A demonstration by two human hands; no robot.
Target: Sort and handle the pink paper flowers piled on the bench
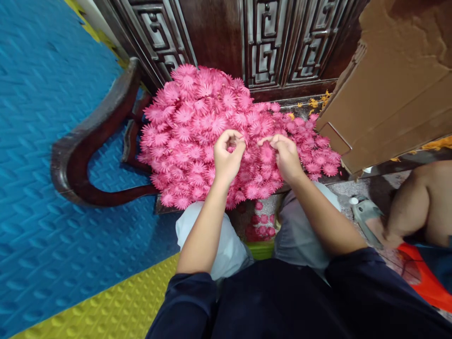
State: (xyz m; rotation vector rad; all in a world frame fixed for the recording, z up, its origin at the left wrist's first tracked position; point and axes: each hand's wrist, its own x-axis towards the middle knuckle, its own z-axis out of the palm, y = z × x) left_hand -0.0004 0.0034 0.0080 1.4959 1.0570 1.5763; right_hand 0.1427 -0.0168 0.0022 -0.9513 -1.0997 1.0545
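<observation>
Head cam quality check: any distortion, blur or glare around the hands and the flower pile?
Head view: strong wide-angle bending, the blue mat and cardboard box edges curve toward the borders. Left hand and right hand are sharp on the pink flowers, evenly lit, no glare. The carved wooden panel behind is dim, with only faint sheen.

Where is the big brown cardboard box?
In the head view, the cardboard box is at the upper right, leaning over the right edge of the pink flower pile, just beyond the right hand and against the carved dark wooden furniture.
</observation>
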